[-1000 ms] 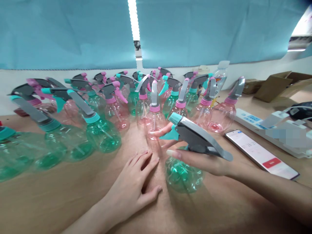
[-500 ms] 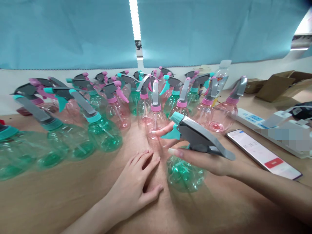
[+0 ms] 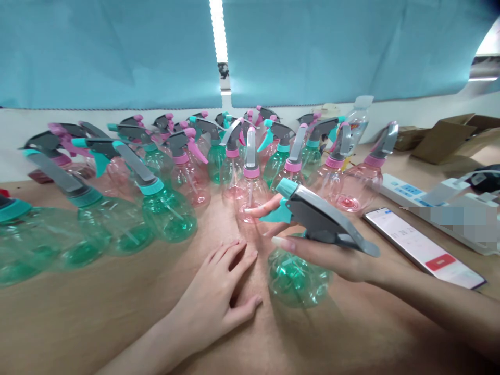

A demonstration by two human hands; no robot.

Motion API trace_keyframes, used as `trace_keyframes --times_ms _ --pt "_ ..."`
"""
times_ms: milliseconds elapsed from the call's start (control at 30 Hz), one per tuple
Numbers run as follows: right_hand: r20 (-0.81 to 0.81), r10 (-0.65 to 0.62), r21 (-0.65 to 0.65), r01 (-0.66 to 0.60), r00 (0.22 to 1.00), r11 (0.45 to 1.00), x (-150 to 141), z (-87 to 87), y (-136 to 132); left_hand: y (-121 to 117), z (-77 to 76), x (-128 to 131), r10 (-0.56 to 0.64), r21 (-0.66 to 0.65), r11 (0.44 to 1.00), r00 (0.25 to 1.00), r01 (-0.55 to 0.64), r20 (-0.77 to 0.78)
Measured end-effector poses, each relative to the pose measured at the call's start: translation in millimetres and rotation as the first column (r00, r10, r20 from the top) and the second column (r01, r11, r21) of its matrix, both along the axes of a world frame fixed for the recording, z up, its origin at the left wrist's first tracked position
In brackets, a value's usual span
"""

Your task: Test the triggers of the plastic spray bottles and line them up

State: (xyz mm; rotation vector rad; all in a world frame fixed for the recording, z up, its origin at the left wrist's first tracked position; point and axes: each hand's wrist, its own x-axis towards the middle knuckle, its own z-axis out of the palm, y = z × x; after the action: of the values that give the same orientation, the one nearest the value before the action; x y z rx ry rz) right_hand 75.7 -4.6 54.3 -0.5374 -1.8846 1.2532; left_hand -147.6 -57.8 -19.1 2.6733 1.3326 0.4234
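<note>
A green see-through spray bottle (image 3: 299, 278) with a grey and turquoise trigger head stands in front of me, its nozzle toward the far left. My right hand (image 3: 326, 256) is wrapped round its neck, thumb on the near side and a finger reaching past the turquoise trigger. The neck itself is mostly hidden by that hand. To the left of the bottle, my left hand (image 3: 222, 284) lies palm down on the table (image 3: 156, 312), fingers stretched out and holding nothing. Beyond both hands, a pink spray bottle (image 3: 252, 190) is the nearest of a group.
Several green spray bottles (image 3: 170, 219) and pink ones stand at the left and back. On the right lie a phone (image 3: 420, 242), a white power strip (image 3: 406, 191) with plugs, and a cardboard box (image 3: 443, 138). A clear bottle (image 3: 357, 125) is near the blue curtain (image 3: 117, 52).
The view has shifted very slightly. Both hands and the held spray bottle keep the same pose.
</note>
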Motion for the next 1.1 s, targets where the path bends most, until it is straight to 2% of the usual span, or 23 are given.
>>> trace_keyframes --times_ms 400,567,733,1100 --pt "-0.02 0.002 0.001 -0.002 1.0 1.0 0.0 -4.3 1.0 -1.6 -0.8 -0.4 0.007 0.004 1.0 1.0 -0.007 0.006" --pt "-0.011 -0.023 0.06 0.024 1.0 0.998 -0.5 -4.4 0.8 -1.1 -0.3 -0.4 -0.003 0.002 1.0 1.0 0.003 0.001" --pt "0.009 -0.019 0.017 0.019 1.0 1.0 0.0 -2.7 0.4 -1.3 -0.4 -0.2 0.004 -0.001 1.0 1.0 -0.004 0.009" --pt "0.007 -0.017 0.048 0.016 1.0 0.999 0.0 -2.5 2.0 -0.4 1.0 0.1 0.003 -0.003 1.0 1.0 -0.003 0.016"
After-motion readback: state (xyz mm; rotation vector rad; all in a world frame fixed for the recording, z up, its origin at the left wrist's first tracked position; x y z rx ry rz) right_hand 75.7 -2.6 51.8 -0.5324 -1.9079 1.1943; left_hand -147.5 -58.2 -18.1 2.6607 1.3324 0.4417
